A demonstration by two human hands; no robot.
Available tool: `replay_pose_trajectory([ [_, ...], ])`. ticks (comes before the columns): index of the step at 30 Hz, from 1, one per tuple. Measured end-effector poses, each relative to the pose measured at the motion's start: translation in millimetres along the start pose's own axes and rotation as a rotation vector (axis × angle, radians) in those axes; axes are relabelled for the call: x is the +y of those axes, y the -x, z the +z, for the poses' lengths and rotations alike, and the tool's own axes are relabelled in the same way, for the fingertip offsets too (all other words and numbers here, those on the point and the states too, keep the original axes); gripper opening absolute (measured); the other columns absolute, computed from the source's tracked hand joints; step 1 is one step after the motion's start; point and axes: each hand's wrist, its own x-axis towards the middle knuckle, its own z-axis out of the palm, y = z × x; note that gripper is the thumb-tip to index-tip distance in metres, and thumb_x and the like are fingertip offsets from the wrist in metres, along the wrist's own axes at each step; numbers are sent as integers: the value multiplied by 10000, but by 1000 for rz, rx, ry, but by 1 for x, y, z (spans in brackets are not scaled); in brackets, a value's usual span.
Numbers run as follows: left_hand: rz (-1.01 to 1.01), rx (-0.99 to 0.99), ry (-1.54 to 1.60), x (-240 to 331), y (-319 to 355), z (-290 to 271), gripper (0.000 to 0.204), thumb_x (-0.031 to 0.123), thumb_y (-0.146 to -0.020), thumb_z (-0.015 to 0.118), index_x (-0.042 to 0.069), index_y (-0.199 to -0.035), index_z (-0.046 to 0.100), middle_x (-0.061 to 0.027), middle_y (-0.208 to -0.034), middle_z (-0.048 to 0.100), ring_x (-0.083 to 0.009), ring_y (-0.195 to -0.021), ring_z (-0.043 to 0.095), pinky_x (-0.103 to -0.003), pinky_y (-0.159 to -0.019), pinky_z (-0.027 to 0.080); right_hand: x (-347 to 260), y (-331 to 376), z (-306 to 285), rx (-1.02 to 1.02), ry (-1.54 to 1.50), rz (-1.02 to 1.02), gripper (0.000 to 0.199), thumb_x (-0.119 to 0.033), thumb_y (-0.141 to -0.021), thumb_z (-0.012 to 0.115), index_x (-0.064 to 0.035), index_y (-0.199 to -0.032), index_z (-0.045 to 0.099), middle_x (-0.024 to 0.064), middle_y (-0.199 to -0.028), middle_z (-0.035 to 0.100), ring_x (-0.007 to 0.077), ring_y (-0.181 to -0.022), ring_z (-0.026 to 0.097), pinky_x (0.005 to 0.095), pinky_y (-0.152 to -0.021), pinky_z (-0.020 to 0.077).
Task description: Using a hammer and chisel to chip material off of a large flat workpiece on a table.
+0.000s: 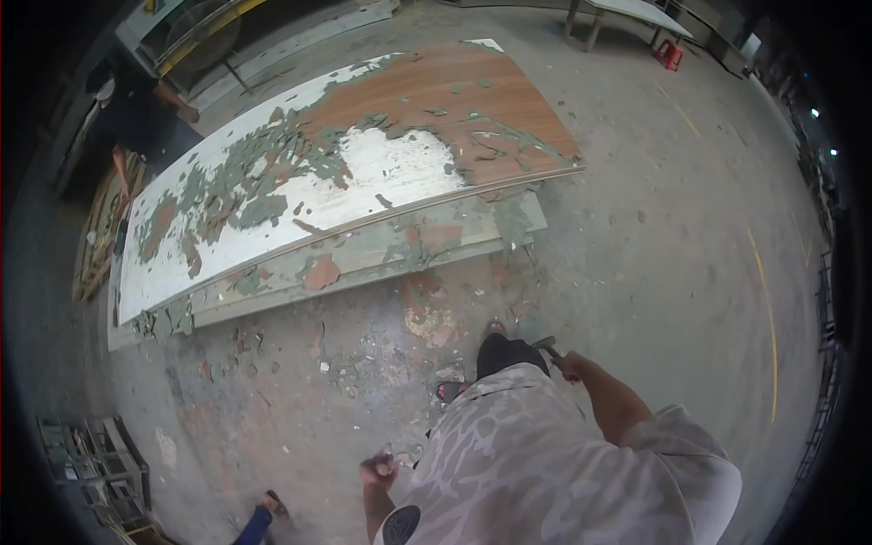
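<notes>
My right hand (570, 367) is closed around a dark hand tool (545, 343) with a short, wide head, held low by my right side. Too small to tell is whether it is a hammer or a scraper. My left hand (380, 469) hangs at my left side with its fingers curled; what lies in them, if anything, I cannot make out. Beyond me lies a large panel (400, 163), partly white and partly brown wood-grain, strewn with peeled green and brown flakes (263, 168). Both hands are apart from it. Under its near edge sticks out a greyish lower board (363, 247).
At the panel's far left end a person (145, 118) in dark clothes stands by a wooden pallet (95, 241). Another person's blue-clad leg (254, 527) shows at the lower left. Flakes litter the floor (272, 400). A red stool (668, 54) stands beside a white table (640, 13).
</notes>
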Motion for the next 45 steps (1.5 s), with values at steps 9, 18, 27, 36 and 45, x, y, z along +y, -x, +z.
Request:
replay_pose_trajectory([
  [9, 214, -149, -642, 60, -41, 233, 408, -62, -889, 563, 76, -1270, 602, -44, -939, 638, -219, -931, 670, -436, -826, 563, 19, -60, -2, -91, -124, 106, 637, -542, -981, 570, -11, -631, 573, 134, -540, 539, 263, -419, 538, 446, -445, 434],
  [18, 205, -538, -1555, 6, -105, 476, 331, 12, -839, 782, 113, -1074, 572, -42, -971, 646, -150, -851, 595, -294, -765, 498, -15, -101, 0, -178, -428, 11, 678, -632, -966, 569, -35, -645, 585, 133, -541, 549, 259, -397, 522, 439, -432, 432],
  [27, 1115, -909, -2243, 17, -147, 644, 261, 126, -856, 814, 77, -1049, 645, -150, -966, 662, -358, -884, 667, -413, -777, 536, 43, -60, 54, 38, -1097, 166, 521, -526, -992, 626, -5, -985, 615, 29, -608, 509, 156, -431, 477, 333, -391, 400],
  [36, 1177, -1250, -2390, 62, -230, 719, 235, 216, -902, 750, 129, -1113, 694, -126, -1030, 643, -369, -933, 665, -452, -754, 540, 76, 40, 215, 354, -1522, 686, 589, -533, -978, 598, -65, -638, 485, 93, -500, 463, 259, -337, 477, 401, -344, 385],
  [45, 1137, -1565, -2412, 102, -261, 724, 239, 219, -910, 756, 109, -1110, 686, -131, -1028, 644, -363, -900, 664, -440, -738, 541, -105, 143, 372, 268, -1713, 889, 476, -464, -1014, 621, -29, -825, 579, 62, -550, 495, 199, -383, 477, 373, -364, 411],
])
